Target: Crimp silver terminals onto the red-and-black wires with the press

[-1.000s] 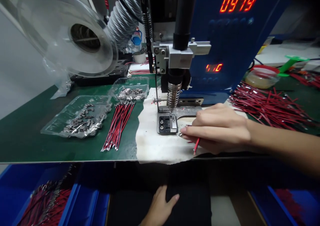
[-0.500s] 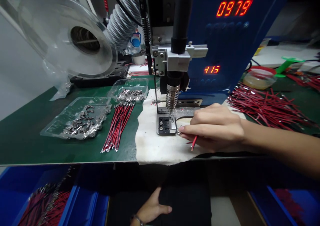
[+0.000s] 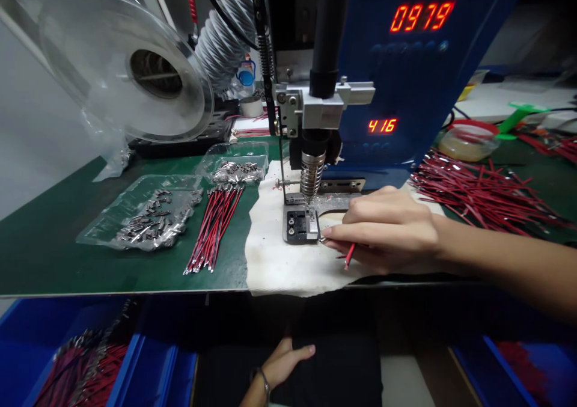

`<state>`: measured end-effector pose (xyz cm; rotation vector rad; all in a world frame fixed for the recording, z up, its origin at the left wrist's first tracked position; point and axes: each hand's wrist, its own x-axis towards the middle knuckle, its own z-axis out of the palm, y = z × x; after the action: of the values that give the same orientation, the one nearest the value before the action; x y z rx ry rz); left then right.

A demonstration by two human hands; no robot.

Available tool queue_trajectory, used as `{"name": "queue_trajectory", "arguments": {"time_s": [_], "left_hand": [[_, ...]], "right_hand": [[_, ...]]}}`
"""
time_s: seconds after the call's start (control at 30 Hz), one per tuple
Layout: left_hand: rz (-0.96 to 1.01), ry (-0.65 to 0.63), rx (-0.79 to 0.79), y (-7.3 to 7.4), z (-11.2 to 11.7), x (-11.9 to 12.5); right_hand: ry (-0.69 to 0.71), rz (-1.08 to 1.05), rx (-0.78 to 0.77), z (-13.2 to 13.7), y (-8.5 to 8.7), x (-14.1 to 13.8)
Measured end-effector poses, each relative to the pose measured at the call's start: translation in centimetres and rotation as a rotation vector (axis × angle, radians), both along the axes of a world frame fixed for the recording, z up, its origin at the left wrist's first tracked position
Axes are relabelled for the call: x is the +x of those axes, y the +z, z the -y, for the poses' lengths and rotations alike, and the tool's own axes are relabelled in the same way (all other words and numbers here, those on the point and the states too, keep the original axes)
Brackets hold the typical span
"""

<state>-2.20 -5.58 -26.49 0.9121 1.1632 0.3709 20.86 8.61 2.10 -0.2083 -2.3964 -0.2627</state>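
My right hand (image 3: 390, 226) is closed in a pinch on a short red wire (image 3: 349, 255), whose loose end pokes out below the fingers. A small metal end shows at the fingertips, against the right side of the black and silver fixture block (image 3: 303, 225). Right above that block points the spring-wrapped tip of a soldering head (image 3: 312, 175). My left hand (image 3: 285, 365) is low, below the table edge over dark cloth, with thumb and forefinger apart and nothing seen in it. Its other fingers are partly hidden.
Left of the white cloth (image 3: 270, 257) lie a bundle of red and black wires (image 3: 214, 226) and clear trays (image 3: 97, 229) of metal connectors. The blue machine (image 3: 383, 82) stands behind, a wire heap (image 3: 478, 193) on the right. Blue bins (image 3: 148, 365) sit below.
My left hand has shifted a little to the right, over the dark cloth. The lower red display now reads 416 instead of 415. My right hand has stayed at the fixture.
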Motion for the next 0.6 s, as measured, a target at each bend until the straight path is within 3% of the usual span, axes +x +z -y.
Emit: {"name": "queue_trajectory", "arguments": {"time_s": [0.27,0.47,0.6], "left_hand": [[-0.047,0.018,-0.011,1.1,0.1,-0.1],[-0.092,-0.053,0.045,1.6,-0.3,0.2],[-0.238,-0.126,0.131,3.7,-1.0,-0.6]], "right_hand": [[0.012,0.009,0.028,-0.2,0.0,0.0],[0.009,0.004,0.044,-0.3,0.0,0.0],[0.015,-0.018,0.035,-0.4,-0.3,0.0]]}}
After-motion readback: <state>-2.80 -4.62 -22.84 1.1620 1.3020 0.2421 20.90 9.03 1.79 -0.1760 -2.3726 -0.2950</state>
